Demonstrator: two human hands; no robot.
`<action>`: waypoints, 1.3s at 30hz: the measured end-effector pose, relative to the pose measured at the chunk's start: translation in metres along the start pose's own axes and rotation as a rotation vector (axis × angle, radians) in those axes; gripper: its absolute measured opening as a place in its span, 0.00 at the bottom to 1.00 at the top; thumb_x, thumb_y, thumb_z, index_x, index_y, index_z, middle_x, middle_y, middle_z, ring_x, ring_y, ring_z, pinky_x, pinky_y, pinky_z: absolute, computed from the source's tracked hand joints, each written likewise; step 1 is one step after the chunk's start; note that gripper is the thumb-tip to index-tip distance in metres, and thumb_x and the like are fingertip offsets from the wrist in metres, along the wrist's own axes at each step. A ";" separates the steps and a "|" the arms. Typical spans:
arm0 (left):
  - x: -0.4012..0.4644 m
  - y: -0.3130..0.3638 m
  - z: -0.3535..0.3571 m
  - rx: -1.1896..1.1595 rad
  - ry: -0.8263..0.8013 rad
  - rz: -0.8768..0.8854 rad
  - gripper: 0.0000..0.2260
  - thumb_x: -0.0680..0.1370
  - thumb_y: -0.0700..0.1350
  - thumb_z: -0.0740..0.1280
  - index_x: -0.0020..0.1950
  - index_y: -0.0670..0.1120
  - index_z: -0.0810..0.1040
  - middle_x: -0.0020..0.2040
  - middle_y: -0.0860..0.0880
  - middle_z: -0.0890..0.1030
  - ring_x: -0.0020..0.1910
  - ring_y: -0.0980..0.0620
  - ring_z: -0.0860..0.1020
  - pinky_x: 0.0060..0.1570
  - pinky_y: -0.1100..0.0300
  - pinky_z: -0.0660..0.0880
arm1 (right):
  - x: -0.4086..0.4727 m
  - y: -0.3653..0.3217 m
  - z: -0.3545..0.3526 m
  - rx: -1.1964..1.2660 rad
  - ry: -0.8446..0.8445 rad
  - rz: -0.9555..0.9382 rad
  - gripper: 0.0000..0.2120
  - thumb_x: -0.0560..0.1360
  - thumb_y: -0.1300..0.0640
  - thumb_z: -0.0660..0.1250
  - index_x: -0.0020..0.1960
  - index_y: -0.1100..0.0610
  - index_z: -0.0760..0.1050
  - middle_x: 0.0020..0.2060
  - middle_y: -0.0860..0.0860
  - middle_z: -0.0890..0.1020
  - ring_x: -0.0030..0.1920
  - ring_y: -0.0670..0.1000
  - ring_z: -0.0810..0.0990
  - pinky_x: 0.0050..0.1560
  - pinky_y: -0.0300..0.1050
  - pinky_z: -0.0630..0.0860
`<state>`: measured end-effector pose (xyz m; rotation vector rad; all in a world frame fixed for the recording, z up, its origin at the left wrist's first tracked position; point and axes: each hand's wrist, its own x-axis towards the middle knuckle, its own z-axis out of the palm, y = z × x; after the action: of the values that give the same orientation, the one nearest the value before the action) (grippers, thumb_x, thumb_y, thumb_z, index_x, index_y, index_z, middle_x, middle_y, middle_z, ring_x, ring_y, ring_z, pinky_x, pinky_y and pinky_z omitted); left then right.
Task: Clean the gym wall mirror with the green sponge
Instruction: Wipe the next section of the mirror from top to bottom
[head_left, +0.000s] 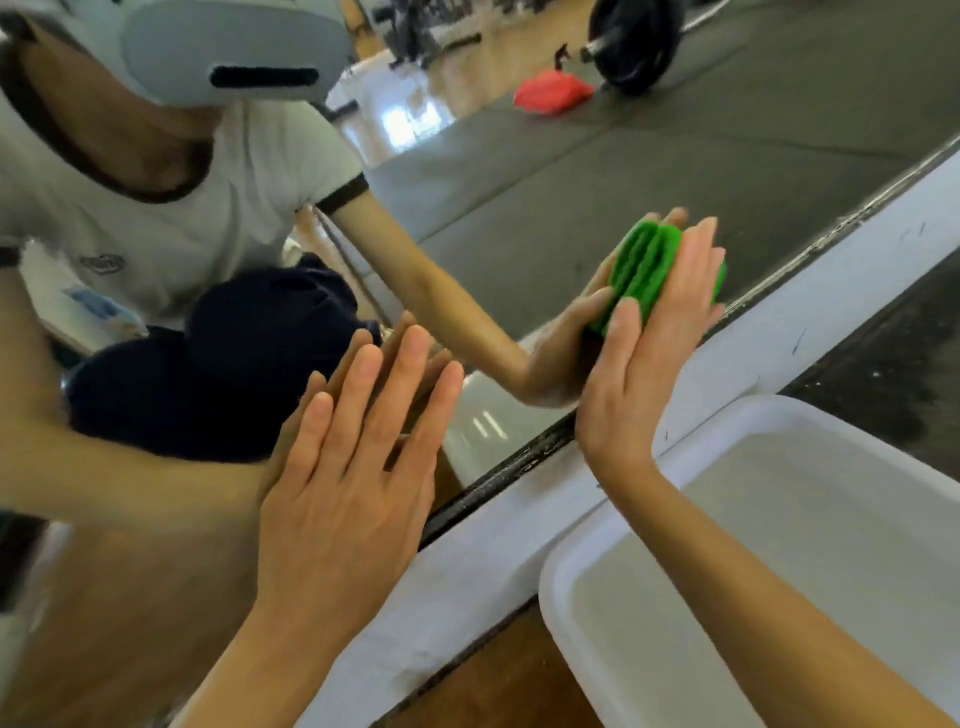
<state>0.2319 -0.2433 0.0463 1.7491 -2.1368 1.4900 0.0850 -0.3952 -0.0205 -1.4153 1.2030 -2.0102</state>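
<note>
Green sponge (649, 270) sits flattened under my right hand (644, 353), straight fingers pressing it to the mirror (519, 208) near its bottom edge for scrubbing, while my spread left hand (353, 467) braces against the glass.

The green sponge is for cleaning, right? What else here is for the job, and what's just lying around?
For the job:
green sponge, pressed on the mirror by the right hand
left hand, flat on the glass
white tub of water, likely for wetting

Just lying about, seen in the reflection:
red bag
black weight plates
</note>
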 end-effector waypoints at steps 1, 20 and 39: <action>0.000 0.000 0.000 -0.013 0.001 -0.002 0.26 0.85 0.46 0.56 0.83 0.45 0.56 0.83 0.42 0.48 0.82 0.43 0.45 0.80 0.49 0.42 | 0.014 -0.003 0.003 0.041 0.096 0.133 0.25 0.85 0.59 0.49 0.81 0.61 0.50 0.81 0.57 0.52 0.82 0.53 0.45 0.80 0.55 0.41; 0.010 0.009 -0.008 -0.126 0.059 -0.054 0.28 0.82 0.42 0.60 0.82 0.47 0.59 0.84 0.46 0.48 0.83 0.46 0.46 0.80 0.48 0.42 | 0.005 -0.028 0.008 0.141 0.105 0.231 0.27 0.86 0.62 0.50 0.81 0.60 0.45 0.81 0.51 0.49 0.81 0.48 0.43 0.80 0.50 0.38; 0.108 0.069 0.009 0.040 -0.003 0.024 0.27 0.86 0.47 0.55 0.83 0.41 0.50 0.83 0.43 0.43 0.82 0.43 0.42 0.80 0.48 0.42 | 0.004 -0.011 -0.008 0.075 -0.132 0.042 0.28 0.86 0.58 0.52 0.82 0.54 0.44 0.81 0.43 0.42 0.82 0.51 0.41 0.80 0.59 0.40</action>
<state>0.1435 -0.3363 0.0545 1.7448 -2.1516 1.5481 0.0774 -0.3886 -0.0100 -1.4496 1.0809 -1.8821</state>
